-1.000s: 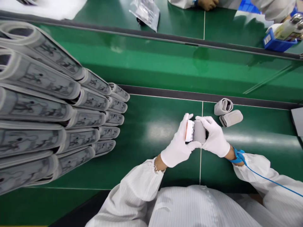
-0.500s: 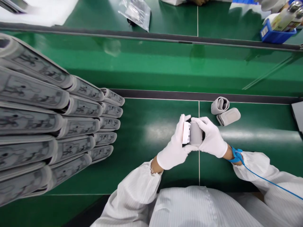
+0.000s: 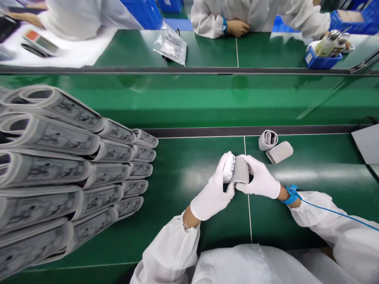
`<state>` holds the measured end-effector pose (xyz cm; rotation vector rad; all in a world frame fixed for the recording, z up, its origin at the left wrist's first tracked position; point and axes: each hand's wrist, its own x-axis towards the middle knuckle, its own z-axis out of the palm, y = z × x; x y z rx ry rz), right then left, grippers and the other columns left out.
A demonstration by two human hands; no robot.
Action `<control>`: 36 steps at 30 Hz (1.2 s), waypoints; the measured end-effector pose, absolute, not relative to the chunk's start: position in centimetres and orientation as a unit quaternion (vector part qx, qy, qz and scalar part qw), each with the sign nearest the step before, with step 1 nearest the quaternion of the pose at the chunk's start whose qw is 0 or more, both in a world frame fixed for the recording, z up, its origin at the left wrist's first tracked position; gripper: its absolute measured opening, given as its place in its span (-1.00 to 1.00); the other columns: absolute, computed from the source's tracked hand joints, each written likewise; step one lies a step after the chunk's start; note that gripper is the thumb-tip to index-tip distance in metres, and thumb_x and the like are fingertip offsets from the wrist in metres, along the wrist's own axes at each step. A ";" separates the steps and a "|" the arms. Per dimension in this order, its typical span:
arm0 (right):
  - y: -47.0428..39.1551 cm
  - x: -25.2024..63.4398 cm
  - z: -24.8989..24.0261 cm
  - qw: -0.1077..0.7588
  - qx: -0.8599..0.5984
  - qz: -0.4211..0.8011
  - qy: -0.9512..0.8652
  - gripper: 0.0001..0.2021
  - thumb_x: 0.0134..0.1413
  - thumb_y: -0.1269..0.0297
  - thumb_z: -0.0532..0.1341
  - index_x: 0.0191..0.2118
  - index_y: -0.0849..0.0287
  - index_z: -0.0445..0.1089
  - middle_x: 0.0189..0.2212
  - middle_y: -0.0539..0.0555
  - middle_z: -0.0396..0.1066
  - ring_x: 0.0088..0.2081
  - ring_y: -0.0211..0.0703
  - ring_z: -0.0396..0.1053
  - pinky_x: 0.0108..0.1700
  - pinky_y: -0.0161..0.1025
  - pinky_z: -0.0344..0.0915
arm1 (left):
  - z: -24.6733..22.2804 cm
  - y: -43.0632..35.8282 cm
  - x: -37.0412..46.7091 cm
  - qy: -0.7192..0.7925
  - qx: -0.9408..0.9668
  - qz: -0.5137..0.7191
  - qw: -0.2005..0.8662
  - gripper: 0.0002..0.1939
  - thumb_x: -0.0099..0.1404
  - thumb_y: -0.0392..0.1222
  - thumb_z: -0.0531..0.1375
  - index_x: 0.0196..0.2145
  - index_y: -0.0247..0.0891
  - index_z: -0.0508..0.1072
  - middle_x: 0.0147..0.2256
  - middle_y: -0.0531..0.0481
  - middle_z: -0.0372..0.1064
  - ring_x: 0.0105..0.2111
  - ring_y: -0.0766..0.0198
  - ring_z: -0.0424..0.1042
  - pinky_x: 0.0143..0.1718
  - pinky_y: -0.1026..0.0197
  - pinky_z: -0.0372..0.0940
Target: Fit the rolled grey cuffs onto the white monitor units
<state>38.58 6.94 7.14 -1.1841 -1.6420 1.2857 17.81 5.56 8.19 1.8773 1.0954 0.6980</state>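
Note:
My left hand (image 3: 213, 192), in a white glove, is closed round a small white device (image 3: 229, 168) with dark marks along its side. A rolled grey cuff (image 3: 241, 171) sits against the device's right side. Gripping the cuff from the right is my right hand (image 3: 260, 177), also gloved, with a blue strap on its wrist. Two more rolled cuffs, one upright (image 3: 268, 140) and one lying flat (image 3: 280, 152), rest on the green table beyond my right hand.
Stacked rolled grey cuffs (image 3: 109, 152) fill the left side. A dark ledge (image 3: 195, 132) runs behind the work area. Across it are a plastic bag (image 3: 171, 44), a blue bin with bottles (image 3: 321, 60) and people's sleeves. A grey box (image 3: 367, 144) stands far right.
The view has tilted up, showing more of the people opposite. The white device has turned slightly in my left hand, and both hands still hold the items close together.

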 end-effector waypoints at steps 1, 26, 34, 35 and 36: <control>6.9 38.6 7.1 0.360 -0.461 0.515 -0.627 -0.28 -0.12 0.23 0.44 0.23 0.21 0.32 0.04 0.19 0.43 0.01 0.09 0.48 0.06 -0.05 0.47 | 8.2 5.6 17.8 0.440 0.742 0.275 0.424 -0.03 0.42 -0.33 0.15 0.54 -0.05 -0.36 0.50 -0.25 -0.01 0.43 -0.01 0.20 0.40 -0.05 0.25; 6.8 38.7 5.2 0.450 -0.403 0.384 -0.698 -0.90 0.20 0.32 0.34 -0.17 0.17 0.50 -0.23 0.08 0.42 -0.20 -0.12 0.43 -0.14 -0.22 0.39 | 7.4 6.8 19.4 0.462 0.468 0.434 0.616 -0.69 0.18 -0.21 0.46 -0.10 -0.20 0.64 -0.09 -0.08 0.63 -0.07 0.05 0.58 0.04 0.05 0.43; 5.9 37.4 5.3 0.466 -0.481 0.378 -0.639 -0.92 0.12 0.31 0.28 -0.32 0.18 0.51 -0.45 -0.04 0.15 -0.40 -0.23 0.16 -0.37 -0.28 0.15 | 6.7 7.2 20.6 0.476 0.391 0.431 0.660 -0.69 0.33 -0.10 0.26 -0.02 -0.21 0.63 -0.05 -0.09 0.64 -0.07 0.04 0.60 0.03 0.05 0.45; 5.9 37.3 5.1 0.472 -0.479 0.383 -0.634 -0.89 0.14 0.31 0.28 -0.25 0.18 0.55 -0.44 -0.04 0.17 -0.40 -0.23 0.17 -0.36 -0.29 0.17 | 6.6 7.4 20.5 0.477 0.390 0.429 0.661 -0.68 0.34 -0.09 0.24 -0.02 -0.21 0.63 -0.05 -0.09 0.64 -0.07 0.04 0.60 0.03 0.05 0.45; 6.0 37.3 4.9 0.473 -0.474 0.388 -0.633 -0.84 0.16 0.32 0.27 -0.17 0.17 0.57 -0.43 -0.04 0.20 -0.40 -0.23 0.19 -0.35 -0.29 0.20 | 6.5 7.7 20.2 0.477 0.392 0.428 0.660 -0.69 0.34 -0.09 0.23 -0.03 -0.21 0.64 -0.05 -0.09 0.64 -0.05 0.04 0.60 0.05 0.05 0.44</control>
